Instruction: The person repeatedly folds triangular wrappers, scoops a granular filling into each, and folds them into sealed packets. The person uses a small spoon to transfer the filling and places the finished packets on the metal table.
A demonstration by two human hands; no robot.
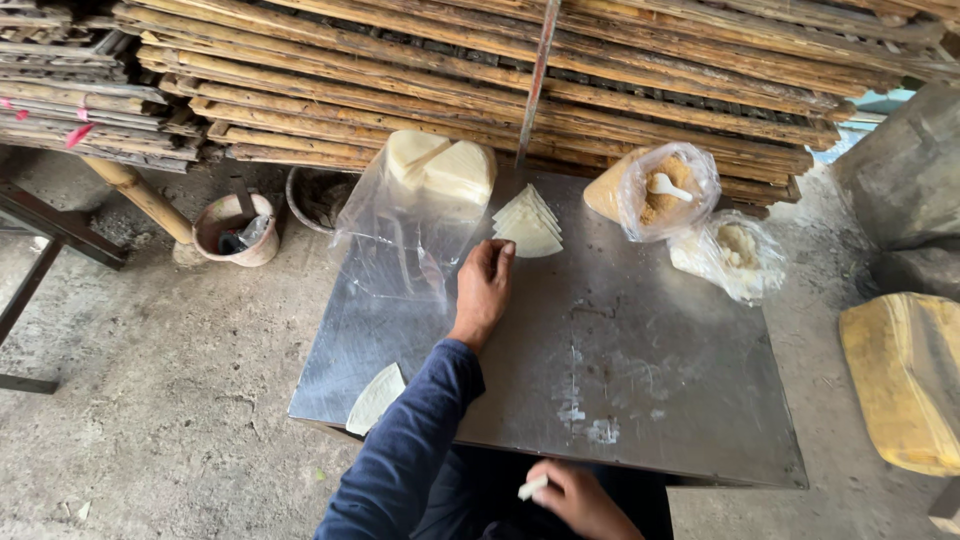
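Note:
My left hand [484, 287] reaches across the metal table [620, 350], fingers bent, its fingertips at the edge of a fanned stack of pale triangular wrappers [528, 224]. A clear plastic bag [415, 215] holding more folded pale sheets lies just left of that hand. Down by the table's near edge, my right hand [575, 495] pinches a small white piece [531, 487]. A single pale wrapper [377, 397] lies at the near left corner of the table.
An open bag of brown filling with a white spoon [662, 190] and a bag of white crumbly filling [735, 255] sit at the far right. Stacked bamboo racks [480, 70] rise behind. A pink bucket [238, 228] and a yellow container [905, 375] stand on the concrete floor.

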